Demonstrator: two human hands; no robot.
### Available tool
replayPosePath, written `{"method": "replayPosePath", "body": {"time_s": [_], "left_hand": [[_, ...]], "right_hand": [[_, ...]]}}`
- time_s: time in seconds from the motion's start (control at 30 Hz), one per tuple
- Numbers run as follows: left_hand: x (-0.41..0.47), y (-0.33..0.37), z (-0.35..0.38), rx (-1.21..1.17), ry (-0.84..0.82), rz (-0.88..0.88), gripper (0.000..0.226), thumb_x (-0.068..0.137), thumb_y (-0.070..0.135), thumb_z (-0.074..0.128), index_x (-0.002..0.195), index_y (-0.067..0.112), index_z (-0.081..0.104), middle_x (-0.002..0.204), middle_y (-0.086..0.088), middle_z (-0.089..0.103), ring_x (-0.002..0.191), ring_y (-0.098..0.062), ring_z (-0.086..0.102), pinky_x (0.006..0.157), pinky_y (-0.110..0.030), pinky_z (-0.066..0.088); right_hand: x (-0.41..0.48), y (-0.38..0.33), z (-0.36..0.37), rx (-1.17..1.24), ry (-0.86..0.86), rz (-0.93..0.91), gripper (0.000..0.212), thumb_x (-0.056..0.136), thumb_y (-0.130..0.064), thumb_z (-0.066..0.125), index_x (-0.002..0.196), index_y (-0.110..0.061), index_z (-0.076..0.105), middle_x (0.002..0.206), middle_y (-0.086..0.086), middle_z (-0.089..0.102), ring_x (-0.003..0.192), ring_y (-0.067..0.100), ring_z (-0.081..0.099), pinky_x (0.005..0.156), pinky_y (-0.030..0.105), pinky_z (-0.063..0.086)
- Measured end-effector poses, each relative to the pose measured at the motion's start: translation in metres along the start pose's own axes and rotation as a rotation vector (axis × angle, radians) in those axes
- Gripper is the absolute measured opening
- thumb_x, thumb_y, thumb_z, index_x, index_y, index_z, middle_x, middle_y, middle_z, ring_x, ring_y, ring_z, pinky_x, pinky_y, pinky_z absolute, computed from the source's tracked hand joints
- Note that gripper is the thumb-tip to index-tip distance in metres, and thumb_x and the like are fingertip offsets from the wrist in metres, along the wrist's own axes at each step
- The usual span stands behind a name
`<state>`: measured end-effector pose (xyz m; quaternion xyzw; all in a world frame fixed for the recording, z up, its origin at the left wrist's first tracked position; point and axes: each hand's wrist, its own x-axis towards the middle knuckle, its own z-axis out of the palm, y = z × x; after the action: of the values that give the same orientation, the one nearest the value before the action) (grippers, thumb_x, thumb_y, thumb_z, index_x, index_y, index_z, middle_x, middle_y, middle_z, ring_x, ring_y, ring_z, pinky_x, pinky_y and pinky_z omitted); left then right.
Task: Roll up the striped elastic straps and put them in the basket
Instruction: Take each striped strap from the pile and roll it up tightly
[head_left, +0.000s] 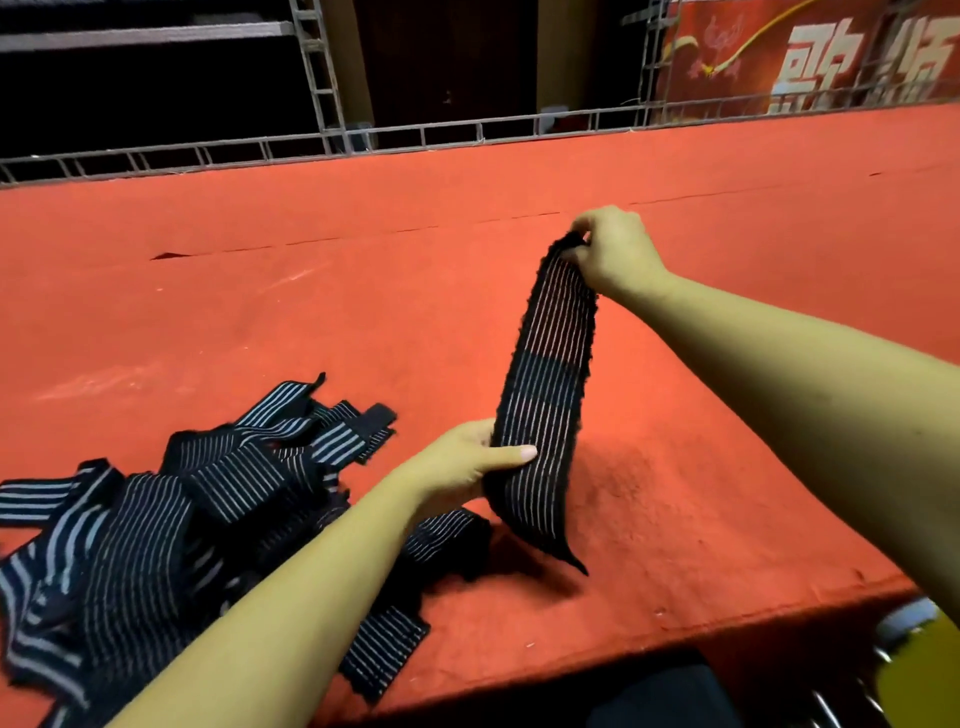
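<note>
1. Striped elastic strap (545, 395), black with thin pale lines and a plain dark band across its middle, is held unrolled above the counter (363, 260). It stretches at a slant between both hands.
2. The right hand (615, 254) pinches the strap's upper end, fingers curled over its frayed edge, raised well above the red surface.
3. The left hand (462, 462) grips the strap lower down, with the thumb laid across the striped face and the other fingers hidden behind it.
4. Below the left hand the strap's free end hangs down and tapers to a point close to the counter. Whether the tip touches cannot be told.
5. A pile of straps (171, 519) of the same striped kind lies loose and tangled on the counter's near left part, partly under the left forearm.
6. The counter is covered in red cloth with a long seam running across it.
7. Beyond its far edge stands a metal truss rail (467, 135), and a red banner (831, 57) with large pale characters hangs at upper right.
8. A yellow object (914, 670) shows at lower right, too blurred to identify.
</note>
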<state>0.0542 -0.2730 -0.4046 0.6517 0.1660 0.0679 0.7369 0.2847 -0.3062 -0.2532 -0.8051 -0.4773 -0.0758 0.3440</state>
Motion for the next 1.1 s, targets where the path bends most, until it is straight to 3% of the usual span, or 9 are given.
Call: {"method": "replayPosePath", "body": {"time_s": [0.07, 0.13, 0.2, 0.27, 0.33, 0.57, 0.8, 0.97, 1.1], "left_hand": [[0.001, -0.025, 0.006, -0.05, -0.067, -0.057, 0.023, 0.091, 0.011, 0.063, 0.113, 0.011, 0.063, 0.107, -0.003, 0.071, 0.098, -0.019, 0.066, 0.088, -0.035, 0.054], [0.006, -0.052, 0.011, 0.117, -0.046, -0.109, 0.018, 0.094, 0.017, 0.065, 0.11, 0.01, 0.063, 0.099, -0.004, 0.068, 0.088, -0.022, 0.061, 0.082, -0.038, 0.048], [0.013, -0.073, 0.009, 0.508, 0.049, -0.106, 0.033, 0.094, 0.042, 0.062, 0.107, 0.011, 0.066, 0.098, -0.003, 0.067, 0.084, -0.023, 0.059, 0.082, -0.037, 0.047], [0.021, -0.092, 0.006, 1.002, 0.069, -0.059, 0.069, 0.085, 0.069, 0.042, 0.112, 0.012, 0.069, 0.114, -0.005, 0.063, 0.105, -0.026, 0.053, 0.098, -0.04, 0.043], [0.025, -0.108, 0.002, 1.253, 0.112, -0.018, 0.074, 0.086, 0.071, 0.037, 0.11, 0.008, 0.069, 0.116, -0.007, 0.053, 0.109, -0.026, 0.042, 0.102, -0.043, 0.036], [0.02, -0.123, 0.003, 1.228, 0.262, 0.169, 0.049, 0.088, 0.054, 0.039, 0.092, 0.011, 0.063, 0.102, 0.0, 0.045, 0.099, -0.018, 0.036, 0.094, -0.037, 0.038], [0.021, -0.13, 0.001, 1.162, 0.331, 0.234, 0.039, 0.087, 0.047, 0.06, 0.066, 0.016, 0.048, 0.091, 0.011, 0.037, 0.093, -0.01, 0.035, 0.087, -0.023, 0.034], [0.022, -0.128, 0.001, 1.148, 0.331, 0.231, 0.042, 0.086, 0.049, 0.061, 0.062, 0.016, 0.05, 0.088, 0.011, 0.039, 0.092, -0.009, 0.037, 0.086, -0.022, 0.034], [0.02, -0.125, 0.004, 1.094, 0.337, 0.228, 0.043, 0.086, 0.047, 0.06, 0.059, 0.016, 0.049, 0.084, 0.01, 0.041, 0.089, -0.009, 0.038, 0.083, -0.021, 0.031]], "right_hand": [[-0.001, 0.003, 0.014, 0.018, 0.031, -0.017, 0.018, 0.09, -0.009, 0.062, 0.105, -0.005, 0.071, 0.108, 0.022, 0.069, 0.107, 0.039, 0.062, 0.089, 0.041, 0.05], [-0.003, 0.007, 0.03, 0.018, 0.027, -0.019, 0.023, 0.091, -0.006, 0.056, 0.109, -0.003, 0.069, 0.112, 0.023, 0.068, 0.11, 0.039, 0.059, 0.089, 0.04, 0.048], [-0.005, 0.01, 0.047, -0.005, -0.027, -0.019, 0.026, 0.09, -0.003, 0.051, 0.11, -0.003, 0.067, 0.114, 0.023, 0.067, 0.109, 0.039, 0.059, 0.087, 0.041, 0.049], [-0.007, 0.016, 0.067, -0.042, -0.094, -0.03, 0.027, 0.09, -0.003, 0.048, 0.109, -0.003, 0.067, 0.113, 0.023, 0.066, 0.107, 0.04, 0.059, 0.085, 0.044, 0.052], [-0.008, 0.024, 0.089, -0.068, -0.15, -0.026, 0.026, 0.089, -0.003, 0.047, 0.107, -0.003, 0.066, 0.111, 0.023, 0.066, 0.103, 0.041, 0.06, 0.083, 0.046, 0.053], [0.005, 0.064, 0.168, -0.133, -0.302, 0.059, 0.019, 0.087, -0.012, 0.064, 0.103, -0.003, 0.066, 0.106, 0.023, 0.067, 0.098, 0.042, 0.064, 0.08, 0.048, 0.056], [0.006, 0.094, 0.242, -0.14, -0.432, 0.155, 0.048, 0.081, -0.028, 0.079, 0.116, -0.002, 0.058, 0.121, 0.023, 0.062, 0.115, 0.04, 0.059, 0.086, 0.041, 0.049], [-0.041, 0.116, 0.273, -0.065, -0.376, -0.037, 0.062, 0.097, -0.026, 0.054, 0.15, -0.005, 0.03, 0.161, 0.019, 0.017, 0.142, 0.039, 0.032, 0.114, 0.047, 0.033], [-0.062, 0.12, 0.26, -0.232, -0.541, -0.147, 0.058, 0.103, -0.039, 0.04, 0.151, -0.008, 0.033, 0.162, 0.016, 0.021, 0.149, 0.03, 0.022, 0.12, 0.045, 0.018]]}}
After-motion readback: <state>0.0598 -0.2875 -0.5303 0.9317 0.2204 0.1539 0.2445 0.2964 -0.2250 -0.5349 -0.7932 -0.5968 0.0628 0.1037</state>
